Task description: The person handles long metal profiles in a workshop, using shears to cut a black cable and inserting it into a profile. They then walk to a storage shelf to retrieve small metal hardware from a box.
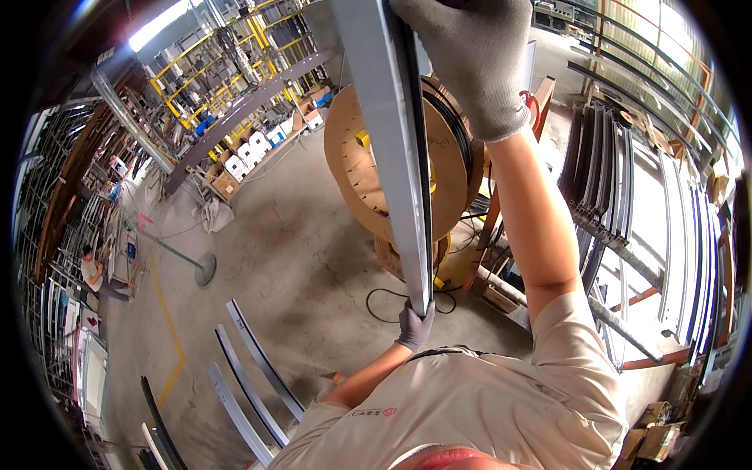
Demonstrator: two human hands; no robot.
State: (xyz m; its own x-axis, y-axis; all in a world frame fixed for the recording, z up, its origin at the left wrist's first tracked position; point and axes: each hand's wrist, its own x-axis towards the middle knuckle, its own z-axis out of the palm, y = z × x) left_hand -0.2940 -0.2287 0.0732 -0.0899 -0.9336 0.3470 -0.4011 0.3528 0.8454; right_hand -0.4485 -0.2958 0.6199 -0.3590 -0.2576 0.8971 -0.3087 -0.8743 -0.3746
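A long grey metal profile (388,149) runs nearly upright in front of me, with a black strip (420,157) along its right edge. Up at the top, my right hand (478,66), in a grey glove, is closed around the profile's edge; part of the fingers lies outside the picture. Low down, my left hand (415,325), gloved too, grips the profile's bottom end near my waist. Behind the profile stands a large cardboard reel (348,157) wound with black strip (448,117).
Black cord (384,296) loops on the floor below the reel. Racks of dark profiles (599,168) and pale profiles (677,251) stand to the right. Several profiles (244,392) lie at lower left. A post with a round base (205,269) and another person (92,270) are farther left.
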